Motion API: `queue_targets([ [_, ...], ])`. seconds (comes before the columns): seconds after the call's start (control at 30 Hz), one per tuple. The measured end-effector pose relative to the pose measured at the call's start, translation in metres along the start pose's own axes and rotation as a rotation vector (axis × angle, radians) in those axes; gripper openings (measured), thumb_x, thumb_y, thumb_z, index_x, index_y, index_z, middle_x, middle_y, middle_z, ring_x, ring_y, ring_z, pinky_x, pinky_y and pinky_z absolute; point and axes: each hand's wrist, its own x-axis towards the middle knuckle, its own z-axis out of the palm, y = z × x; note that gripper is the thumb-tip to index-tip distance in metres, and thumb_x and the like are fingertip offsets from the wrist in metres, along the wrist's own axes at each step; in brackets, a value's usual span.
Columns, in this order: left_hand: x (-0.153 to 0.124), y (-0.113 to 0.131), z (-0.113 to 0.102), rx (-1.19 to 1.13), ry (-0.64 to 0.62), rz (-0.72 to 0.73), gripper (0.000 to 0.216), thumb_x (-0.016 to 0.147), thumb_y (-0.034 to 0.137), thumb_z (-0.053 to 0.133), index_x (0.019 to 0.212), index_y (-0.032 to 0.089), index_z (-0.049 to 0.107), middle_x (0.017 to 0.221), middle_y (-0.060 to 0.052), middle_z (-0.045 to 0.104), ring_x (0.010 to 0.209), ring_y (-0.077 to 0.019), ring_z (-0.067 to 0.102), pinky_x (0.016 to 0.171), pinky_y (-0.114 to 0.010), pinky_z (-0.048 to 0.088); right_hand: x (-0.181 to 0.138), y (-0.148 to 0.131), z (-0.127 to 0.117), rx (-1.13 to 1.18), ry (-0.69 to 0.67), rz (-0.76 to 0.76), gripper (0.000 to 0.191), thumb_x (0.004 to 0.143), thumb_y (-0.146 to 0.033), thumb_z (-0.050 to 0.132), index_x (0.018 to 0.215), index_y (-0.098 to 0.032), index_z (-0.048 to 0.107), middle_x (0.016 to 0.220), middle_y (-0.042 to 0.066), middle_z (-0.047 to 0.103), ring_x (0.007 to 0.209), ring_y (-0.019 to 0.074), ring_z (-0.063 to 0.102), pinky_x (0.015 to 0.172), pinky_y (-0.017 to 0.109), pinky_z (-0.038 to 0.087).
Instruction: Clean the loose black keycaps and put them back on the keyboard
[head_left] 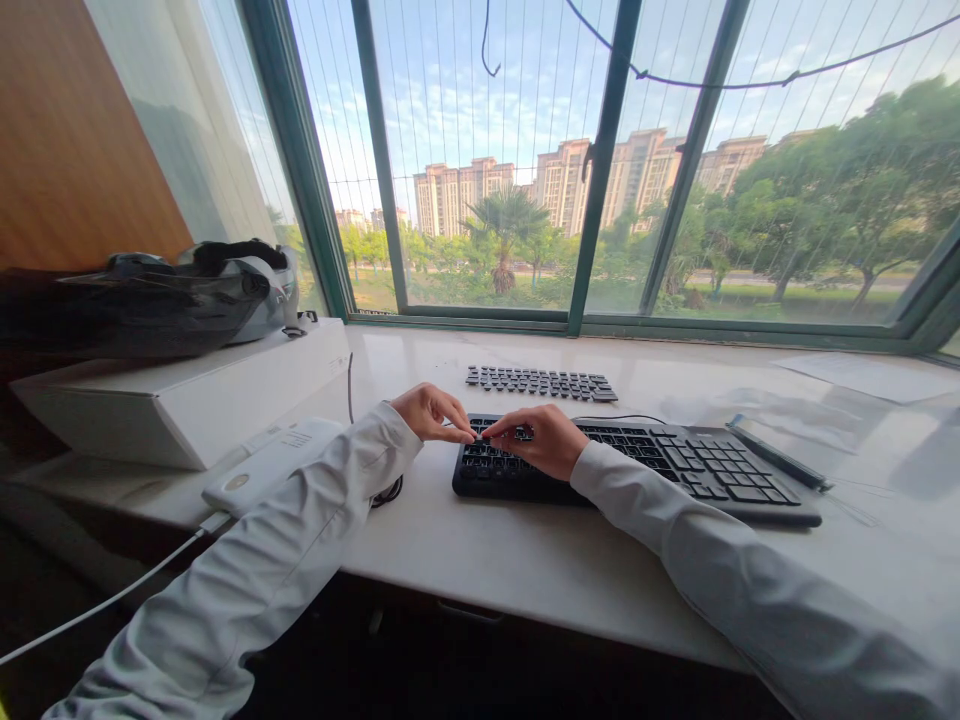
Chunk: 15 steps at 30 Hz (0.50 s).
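Note:
A black keyboard (675, 465) lies on the white window ledge (525, 560) in front of me. My left hand (433, 411) and my right hand (538, 440) meet over its far left end, fingers curled and fingertips pinched together near the top key rows. Whatever they pinch is too small to make out. Behind the keyboard, a set of loose black keycaps (541, 382) is laid out in rows on the ledge. Both arms wear white sleeves.
A white box (187, 405) at the left carries a helmet (255, 285) and a dark bag (127, 310). A white device with a cable (262, 465) lies by my left forearm. Clear plastic (787, 410) and paper (870, 375) lie at the right. Windows stand behind.

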Motion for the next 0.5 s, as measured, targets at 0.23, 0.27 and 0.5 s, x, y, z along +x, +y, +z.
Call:
queue_targets([
  [0.23, -0.0009, -0.0050, 0.0016, -0.047, -0.136, -0.024, 0.032, 0.064, 0.041, 0.072, 0.082, 0.014, 0.074, 0.074, -0.011, 0.070, 0.054, -0.0094, 0.056, 0.043, -0.019, 0.035, -0.0037, -0.0037, 0.0019, -0.060, -0.062, -0.037, 0.018, 0.076, -0.028, 0.061, 0.089, -0.027, 0.072, 0.077, -0.001, 0.072, 0.070, 0.0141, 0.064, 0.066, 0.023, 0.045],
  [0.27, -0.0007, -0.0063, 0.0015, -0.039, -0.158, -0.026, 0.031, 0.064, 0.040, 0.072, 0.082, 0.014, 0.074, 0.074, -0.011, 0.070, 0.052, -0.0083, 0.053, 0.041, -0.019, 0.033, -0.0037, -0.0041, 0.0020, -0.067, -0.071, -0.043, 0.018, 0.076, -0.028, 0.061, 0.089, -0.028, 0.072, 0.077, 0.000, 0.072, 0.069, 0.0142, 0.064, 0.066, 0.023, 0.045],
  [0.5, 0.0004, -0.0042, 0.0022, -0.016, -0.184, -0.002, 0.030, 0.066, 0.039, 0.070, 0.084, 0.016, 0.074, 0.074, -0.010, 0.070, 0.046, -0.0046, 0.044, 0.039, -0.019, 0.026, -0.0046, -0.0033, 0.0044, -0.151, -0.080, -0.072, 0.020, 0.076, -0.027, 0.061, 0.092, -0.028, 0.072, 0.076, 0.002, 0.071, 0.069, 0.0141, 0.063, 0.067, 0.024, 0.045],
])
